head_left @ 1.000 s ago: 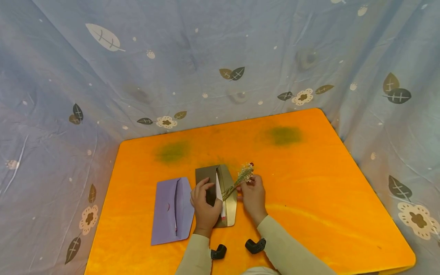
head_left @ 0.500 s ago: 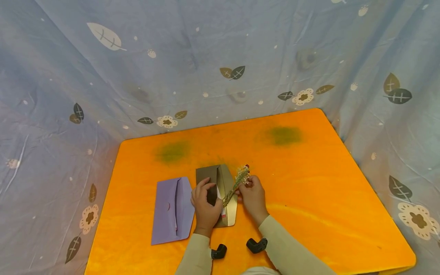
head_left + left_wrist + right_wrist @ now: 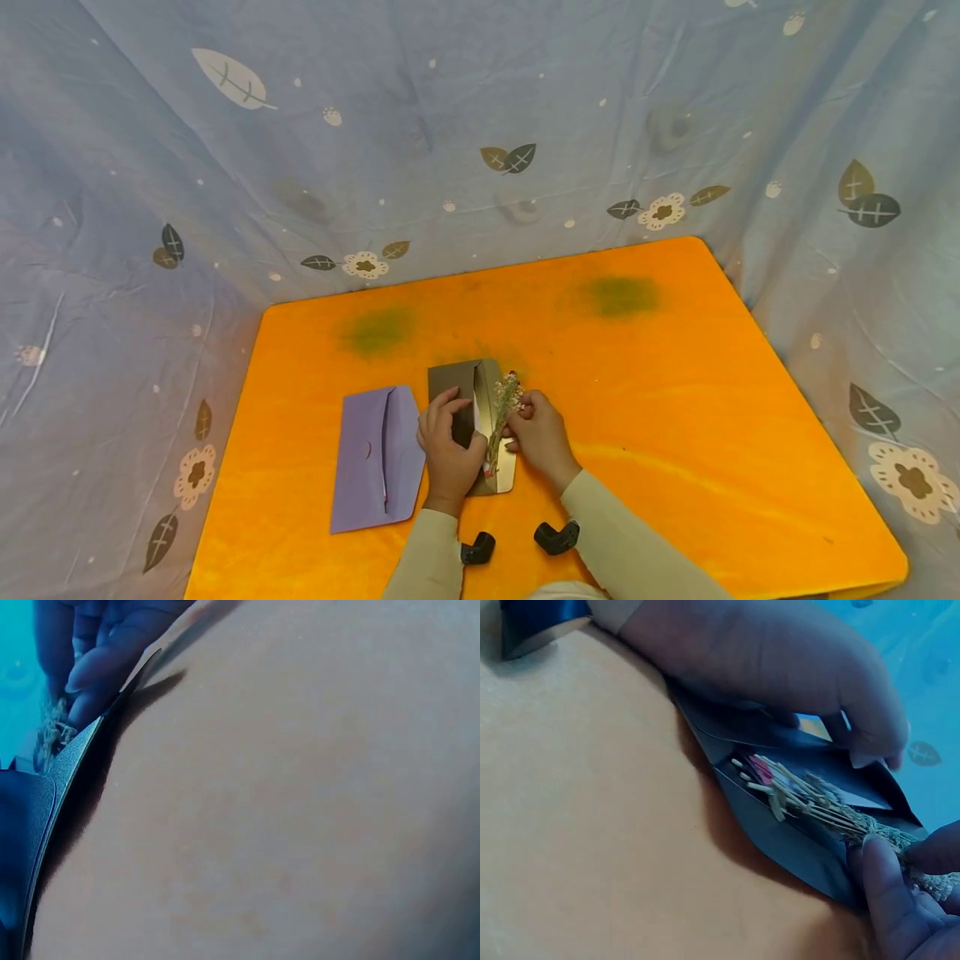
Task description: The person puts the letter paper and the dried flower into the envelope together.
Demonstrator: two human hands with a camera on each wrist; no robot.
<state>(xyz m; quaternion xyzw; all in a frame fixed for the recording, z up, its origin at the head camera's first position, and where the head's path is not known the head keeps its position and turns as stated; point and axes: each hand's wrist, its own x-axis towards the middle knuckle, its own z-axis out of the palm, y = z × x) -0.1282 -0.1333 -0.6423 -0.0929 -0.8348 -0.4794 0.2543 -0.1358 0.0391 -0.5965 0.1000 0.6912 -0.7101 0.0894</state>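
A dark bronze envelope (image 3: 452,377) lies with its flap folded out to the right. My left hand (image 3: 453,458) grips its front panel, fingers and thumb curled at the mouth. Something white with a pink end shows inside the mouth. My right hand (image 3: 546,437) pinches a small bunch of dried flowers (image 3: 506,400) near the flower heads. In the right wrist view the cut stems (image 3: 787,796) lie along the envelope's mouth, over the white and pink piece. The left wrist view shows the right fingers (image 3: 97,667) above the envelope's edge (image 3: 75,754).
A purple envelope (image 3: 358,483) lies left of the bronze one, its flap out to the right and a slim thing in its slot. The orange tabletop (image 3: 712,400) is enclosed by blue patterned curtains (image 3: 420,108). Black wrist devices (image 3: 477,549) sit on both sleeves.
My right hand has moved the flower bunch left and turned it more upright, so that it lies over the envelope's mouth and flap. The left hand has stayed in place.
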